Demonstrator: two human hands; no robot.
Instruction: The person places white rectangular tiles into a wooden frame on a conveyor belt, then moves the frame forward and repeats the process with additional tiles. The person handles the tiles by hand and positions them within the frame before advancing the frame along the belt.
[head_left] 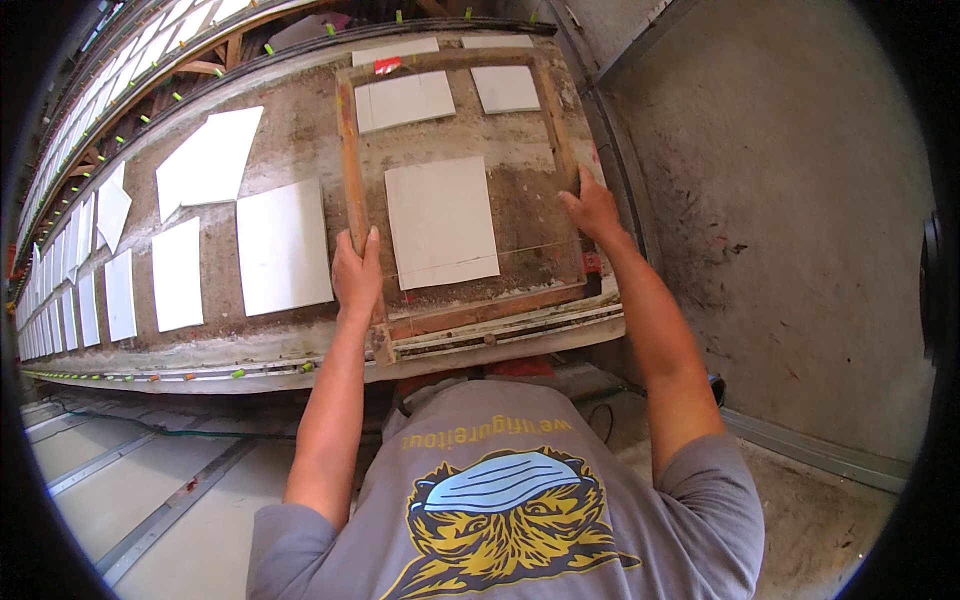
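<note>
A rectangular wooden frame (352, 165) lies over the end of a long, stained table (285, 155). My left hand (357, 272) is closed around its left side rail, near the front corner. On the right rail, a little farther from me, my right hand (594, 212) grips with the thumb on the inner edge. Inside the frame a white sheet (442, 215) shows, with a thin line crossing its lower part. Two more white sheets (405, 100) show through the far end. I cannot tell whether a fine mesh spans the frame. Red tape (388, 66) marks its far rail.
Left of the frame lie a white sheet (284, 247) and a larger angular white piece (212, 160), with several more along the table. Yellow-green clips (238, 374) dot the front rail. Another table with white sheets (130, 70) stands beyond. A grey wall (770, 200) rises at right.
</note>
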